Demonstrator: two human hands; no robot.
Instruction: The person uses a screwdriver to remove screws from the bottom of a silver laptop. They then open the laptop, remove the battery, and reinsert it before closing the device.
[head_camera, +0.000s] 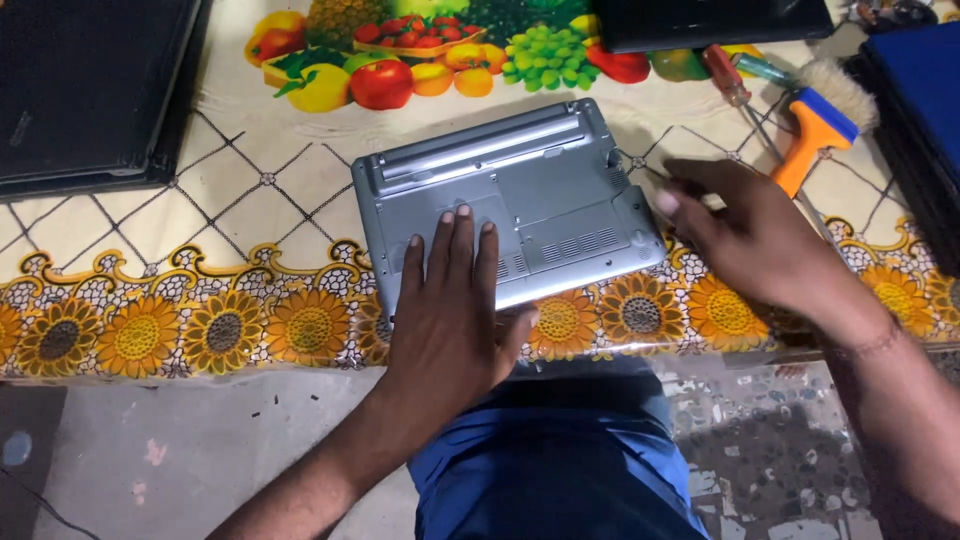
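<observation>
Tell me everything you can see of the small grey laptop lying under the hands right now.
The small grey plastic laptop lies closed and upside down, slightly skewed, near the front edge of the flowered tablecloth. Its underside shows a long battery bar at the far edge, cover panels and vent slots. The left hand presses flat on it; the right hand is at its right edge, contact unclear.

Small silver-grey laptop (510, 205), closed and turned upside down, underside facing up. Lay flat near the front edge of the table, skewed a little, far right corner tipped away. Long battery bar along the far edge, square access panels and rows of vent slots across the base. Pressed under a flat left hand (450, 310), fingers spread on the near left part of the base. Touched or nearly touched at the right edge by the right hand (750, 235), fingertips blurred
</observation>
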